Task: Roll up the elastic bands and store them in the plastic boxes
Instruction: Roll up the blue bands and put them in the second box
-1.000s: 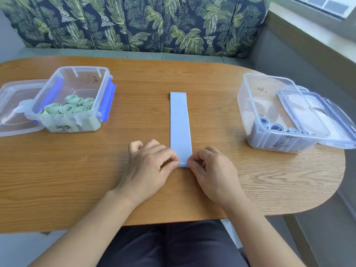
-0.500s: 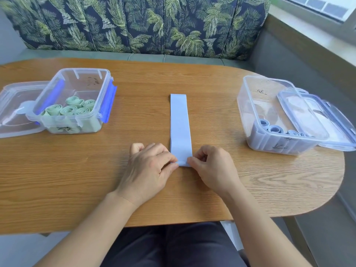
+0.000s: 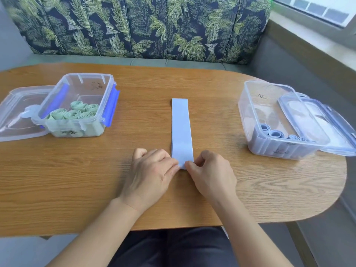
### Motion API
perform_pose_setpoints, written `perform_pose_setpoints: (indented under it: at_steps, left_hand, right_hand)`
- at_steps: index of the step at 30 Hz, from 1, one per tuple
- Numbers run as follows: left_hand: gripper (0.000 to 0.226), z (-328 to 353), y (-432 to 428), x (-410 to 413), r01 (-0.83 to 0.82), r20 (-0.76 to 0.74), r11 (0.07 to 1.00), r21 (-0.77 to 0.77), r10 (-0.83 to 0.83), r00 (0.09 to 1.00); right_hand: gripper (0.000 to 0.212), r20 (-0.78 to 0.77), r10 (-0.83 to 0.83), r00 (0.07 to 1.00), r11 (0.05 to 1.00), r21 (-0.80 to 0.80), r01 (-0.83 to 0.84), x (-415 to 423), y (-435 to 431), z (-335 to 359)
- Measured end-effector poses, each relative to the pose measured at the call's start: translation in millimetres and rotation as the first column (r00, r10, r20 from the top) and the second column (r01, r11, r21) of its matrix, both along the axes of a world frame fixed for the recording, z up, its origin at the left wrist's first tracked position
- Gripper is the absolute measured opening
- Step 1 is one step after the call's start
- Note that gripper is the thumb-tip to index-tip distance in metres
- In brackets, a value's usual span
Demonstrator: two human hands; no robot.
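One pale blue flat elastic band [image 3: 181,130] lies unrolled on the oval wooden table [image 3: 77,180], its long axis running straight away from you: near end at your fingertips, far end toward the leaf-patterned sofa back [image 3: 134,26]. Your left hand [image 3: 152,174] and right hand [image 3: 212,174] meet at that near end, each with curled fingers pinching one corner of the band, and both are equally close to it. Rolling should therefore proceed forward, away from your body, along the band's length. The clear plastic box holding blue rolls [image 3: 248,120] stands well apart to your right — the likely destination, judged by colour — while the clear blue-clipped box of green rolls [image 3: 87,75] stands to your left.
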State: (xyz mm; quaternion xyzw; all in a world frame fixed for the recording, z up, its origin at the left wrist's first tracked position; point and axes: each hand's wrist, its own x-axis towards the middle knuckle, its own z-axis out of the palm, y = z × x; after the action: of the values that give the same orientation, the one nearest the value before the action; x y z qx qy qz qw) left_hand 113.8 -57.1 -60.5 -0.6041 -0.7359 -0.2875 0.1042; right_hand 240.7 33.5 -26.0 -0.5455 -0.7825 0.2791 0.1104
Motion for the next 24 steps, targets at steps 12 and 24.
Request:
perform_pose_setpoints:
  at_steps: [12, 24]
  left_hand:
    - [0.02, 4, 9, 9, -0.037, 0.119, 0.997, -0.064, 0.045, 0.992]
    - [0.015, 19, 19, 24, -0.301, 0.366, 0.93, -0.209, 0.36, 0.858]
  right_hand:
    - [0.022, -0.024, 0.023, 0.999, 0.998, -0.062, -0.025, 1, 8, 5]
    - [0.02, -0.019, -0.086, 0.996, 0.99, -0.115, 0.083, -4, 9, 7]
